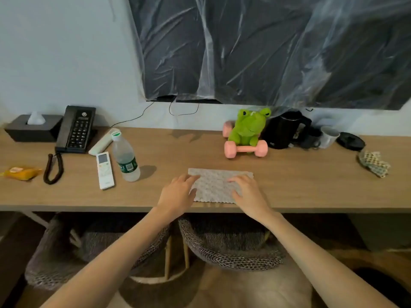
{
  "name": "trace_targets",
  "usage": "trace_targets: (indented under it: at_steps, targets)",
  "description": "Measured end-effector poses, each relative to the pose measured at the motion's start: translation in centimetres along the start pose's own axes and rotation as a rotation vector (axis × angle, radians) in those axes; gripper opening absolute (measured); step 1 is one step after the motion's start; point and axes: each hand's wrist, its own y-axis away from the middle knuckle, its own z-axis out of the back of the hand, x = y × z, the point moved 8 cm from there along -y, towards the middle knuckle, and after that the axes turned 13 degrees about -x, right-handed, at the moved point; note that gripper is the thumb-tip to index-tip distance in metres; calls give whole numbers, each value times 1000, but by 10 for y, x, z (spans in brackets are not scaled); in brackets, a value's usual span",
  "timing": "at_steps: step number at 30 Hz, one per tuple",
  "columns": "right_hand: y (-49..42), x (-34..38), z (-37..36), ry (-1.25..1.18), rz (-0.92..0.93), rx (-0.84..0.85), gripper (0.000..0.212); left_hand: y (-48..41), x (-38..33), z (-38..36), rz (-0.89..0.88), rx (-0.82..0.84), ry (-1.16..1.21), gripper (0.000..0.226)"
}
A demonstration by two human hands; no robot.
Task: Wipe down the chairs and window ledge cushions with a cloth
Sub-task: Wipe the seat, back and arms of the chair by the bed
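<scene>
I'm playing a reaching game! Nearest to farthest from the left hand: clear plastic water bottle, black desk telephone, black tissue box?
1. Clear plastic water bottle, just left of the left hand.
2. Black desk telephone, farther left, toward the wall.
3. Black tissue box, far left end.

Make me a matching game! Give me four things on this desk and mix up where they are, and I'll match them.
Things:
1. frog
2. cloth
3. bottle
4. tissue box

Places:
A. beside the white remote
B. far left, next to the phone
C. under the left hand and right hand
D. right behind a pink dumbbell

Pairs: 1-D, 2-C, 3-A, 4-B
</scene>
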Motion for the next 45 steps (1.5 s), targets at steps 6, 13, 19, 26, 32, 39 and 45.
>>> trace_targets:
  at_steps: [6, 13, 19, 26, 32, 39, 45]
  targets:
    - [-31, -46, -70, 46, -70, 185, 32, -31, 24, -85, 79, 215, -43, 49]
    - [-52, -78, -132, 130, 12, 361, 41, -53, 48, -147, 110, 294, -50, 48]
    - [-63, -87, -153, 241, 174, 333, 32, -68, 60, -161, 88, 188, -128, 36]
    - [-83, -76, -132, 97, 76, 289, 30, -68, 71, -136, 176, 54, -37, 32]
    - [-82, -25, -85, -92, 97, 101, 29, -52, 59, -51, 161, -207, 97, 26]
    - [-36, 78, -50, -241, 227, 32, 25, 27, 68, 53, 124, -454, 182, 19]
    - [50, 161, -67, -332, 207, 52, 21, 135, 102, 95, 174, -398, 284, 16]
